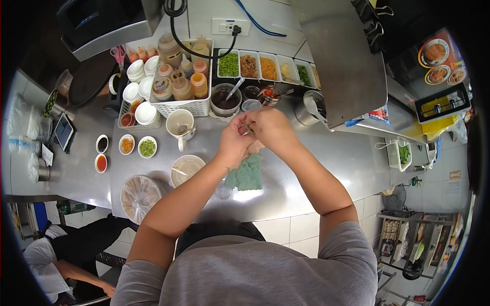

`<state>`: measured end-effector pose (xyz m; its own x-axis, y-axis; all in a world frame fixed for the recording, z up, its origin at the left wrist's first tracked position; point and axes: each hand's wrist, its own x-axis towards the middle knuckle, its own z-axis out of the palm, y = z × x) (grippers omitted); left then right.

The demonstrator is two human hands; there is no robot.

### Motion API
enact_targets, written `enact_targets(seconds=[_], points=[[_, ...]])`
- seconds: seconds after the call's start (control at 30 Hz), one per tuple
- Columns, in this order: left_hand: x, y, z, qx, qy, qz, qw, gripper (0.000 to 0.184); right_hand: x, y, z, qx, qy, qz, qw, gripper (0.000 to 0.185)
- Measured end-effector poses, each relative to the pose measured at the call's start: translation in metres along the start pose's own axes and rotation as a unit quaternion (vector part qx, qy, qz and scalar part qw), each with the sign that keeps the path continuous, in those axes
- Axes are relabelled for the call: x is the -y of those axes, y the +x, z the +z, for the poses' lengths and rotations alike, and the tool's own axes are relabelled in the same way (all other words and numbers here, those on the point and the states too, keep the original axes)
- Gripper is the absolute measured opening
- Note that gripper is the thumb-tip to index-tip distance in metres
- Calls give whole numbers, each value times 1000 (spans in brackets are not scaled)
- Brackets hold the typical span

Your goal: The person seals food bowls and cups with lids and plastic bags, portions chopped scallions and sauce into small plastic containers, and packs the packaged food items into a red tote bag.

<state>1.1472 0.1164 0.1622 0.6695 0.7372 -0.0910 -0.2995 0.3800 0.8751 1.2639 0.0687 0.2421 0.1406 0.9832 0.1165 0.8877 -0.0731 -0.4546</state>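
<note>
Along the left part of the steel counter (pixel 326 158), a tablet (pixel 64 131) stands near the wall; next come two small sauce dishes (pixel 101 163), one dark, one red-orange, then a dish of orange bits (pixel 126 145) and a dish of chopped greens (pixel 147 147). Plastic-covered tub (pixel 140 198) sits close to the front edge. Behind: white basket (pixel 181 108) of bottles. Mug (pixel 179 122) in front of it; pale bowl (pixel 187 170) nearer the person, partly behind the left forearm. Left hand (pixel 236 136): fingers curled narrow on a small green item (pixel 250 129), located between the two hands, above the counter. Right hand (pixel 271 126): bent over the same item, fingertips hidden; cannot tell how closed. Green cloth (pixel 246 174) lies below the hands, between the forearms. Metal pot (pixel 308 108) just right of the right hand; steel surface shows from the right forearm to the counter's right end.
</note>
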Motion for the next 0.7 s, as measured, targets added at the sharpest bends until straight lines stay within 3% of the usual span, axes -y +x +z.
enact_targets(seconds=[0.07, 0.13, 0.27, 0.37, 0.43, 0.47, 0.53, 0.57, 0.6, 0.67, 0.7], points=[[-4, -1, -6, 16, 8, -10, 1000, 62, -1, 6, -2, -7, 7, -13, 1000, 16], [-12, -4, -11, 9, 15, -18, 1000, 60, 0, 17, -12, -73, 118, 26, 990, 16], [-16, -7, -25, 2, 54, -49, 997, 60, -22, 86, -11, -104, 190, 130, 968, 14], [-15, -17, -33, 12, 68, -67, 995, 63, -83, 169, 42, -101, 83, 57, 990, 22], [-24, -30, -36, 17, 65, -92, 994, 64, -71, 189, 47, -66, 70, 29, 995, 33], [-28, -36, -38, 22, 56, -121, 991, 64, -83, 209, 67, -88, 21, -33, 995, 33], [-29, -46, -45, 26, 55, -126, 990, 64, -100, 229, 93, -103, 60, -157, 980, 30], [-29, -50, -48, 34, 49, -137, 989, 64, -103, 238, 99, -165, -48, -265, 949, 27], [-28, -54, -52, 28, 51, -133, 989, 64, -109, 245, 102, -165, -44, -270, 947, 27], [-25, -62, -58, 35, 26, -130, 991, 62, -98, 241, 87, -26, -11, -132, 991, 17], [-23, -64, -61, 41, 16, -124, 991, 60, -96, 243, 80, -31, -65, -131, 989, 16]])
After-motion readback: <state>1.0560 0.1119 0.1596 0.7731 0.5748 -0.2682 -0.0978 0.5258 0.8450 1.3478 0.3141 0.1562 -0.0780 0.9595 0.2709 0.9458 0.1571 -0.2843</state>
